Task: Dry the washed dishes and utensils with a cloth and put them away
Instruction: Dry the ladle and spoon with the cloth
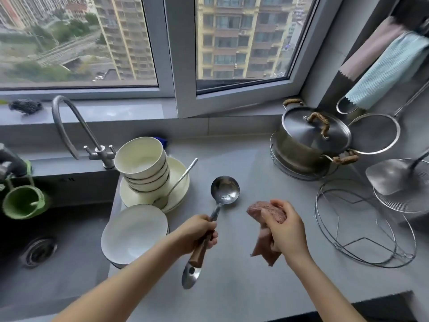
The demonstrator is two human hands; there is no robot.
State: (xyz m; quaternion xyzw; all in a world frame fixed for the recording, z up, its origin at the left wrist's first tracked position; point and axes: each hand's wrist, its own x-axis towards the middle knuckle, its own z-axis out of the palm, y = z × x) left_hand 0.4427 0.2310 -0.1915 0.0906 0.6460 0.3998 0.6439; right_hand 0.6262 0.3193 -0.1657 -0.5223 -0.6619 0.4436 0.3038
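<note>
My left hand (pixel 197 233) grips a steel ladle (pixel 224 190) by its wooden handle, bowl facing up over the grey counter, with drops of water in it. To the right, my right hand (pixel 286 231) holds a bunched pink cloth (pixel 264 212), a short gap from the ladle. A stack of cream bowls (pixel 141 159) sits tilted on cream plates (pixel 180 175) with a spoon (pixel 183 177) leaning in them. Closer to me stands a white bowl (pixel 133 231) by the sink edge.
A dark sink (pixel 46 228) with a curved tap (pixel 67 126) lies left. A lidded steel pot (pixel 313 140), a strainer (pixel 373 133), a spatula (pixel 392 175) and a wire rack (pixel 362 228) stand right. Towels (pixel 390 68) hang on the wall.
</note>
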